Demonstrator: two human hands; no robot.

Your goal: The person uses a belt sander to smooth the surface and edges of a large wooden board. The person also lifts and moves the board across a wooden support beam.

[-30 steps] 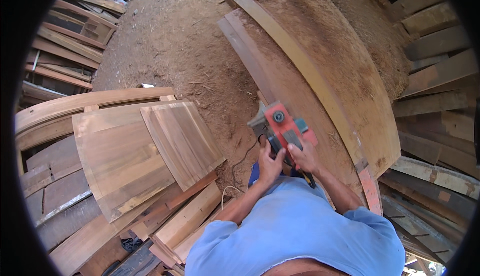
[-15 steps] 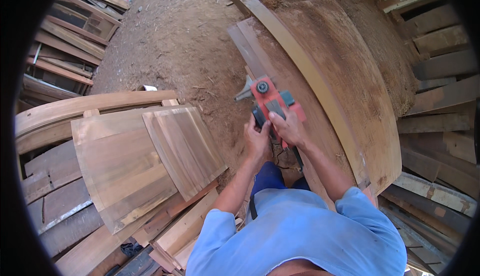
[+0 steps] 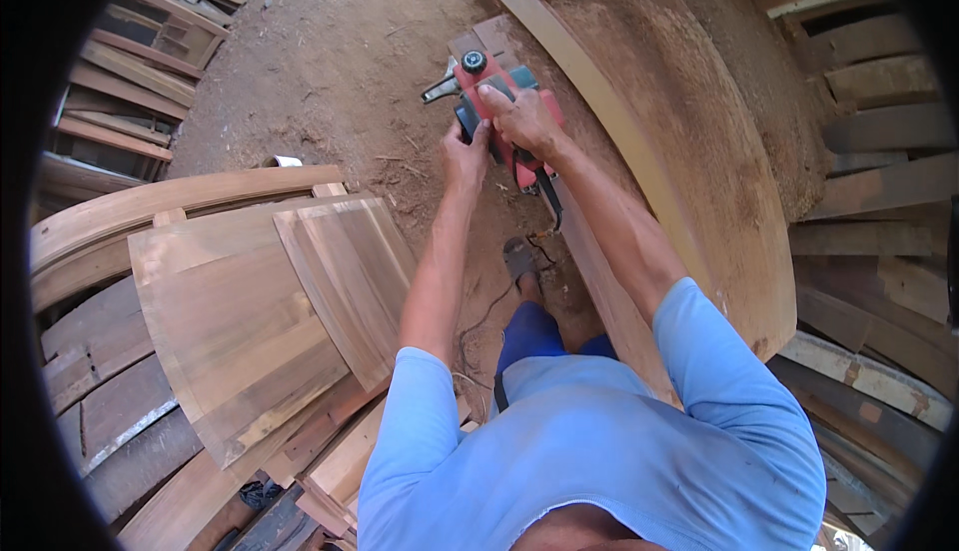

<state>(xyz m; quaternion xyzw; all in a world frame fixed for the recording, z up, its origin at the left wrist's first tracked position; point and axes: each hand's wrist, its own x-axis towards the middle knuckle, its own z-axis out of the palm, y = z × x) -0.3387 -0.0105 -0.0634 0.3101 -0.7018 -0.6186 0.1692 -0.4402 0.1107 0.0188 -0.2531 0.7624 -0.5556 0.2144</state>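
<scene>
Both my hands are on a red and black electric hand planer [image 3: 489,72], which rests on a long narrow board [image 3: 606,296]. My right hand [image 3: 523,121] wraps round its top handle. At the planer's left side, my left hand [image 3: 466,156] grips the black part, thumb on top. The round knob is at the far end, and a grey metal guide [image 3: 441,87] sticks out to the left. A black cord end hangs off the near end. The planer hides the wood beneath it.
Right of the board runs a curved yellowish strip [image 3: 629,146] on a broad wooden slab [image 3: 734,201]. Jointed wood panels [image 3: 230,321] lie at left. Stacked planks [image 3: 879,186] line both sides. A cord [image 3: 479,326] trails over the dirt floor near my foot [image 3: 520,259].
Both hands have pushed the planer away from me and slightly left along the board. My arms are now stretched further out, and my foot has come into view.
</scene>
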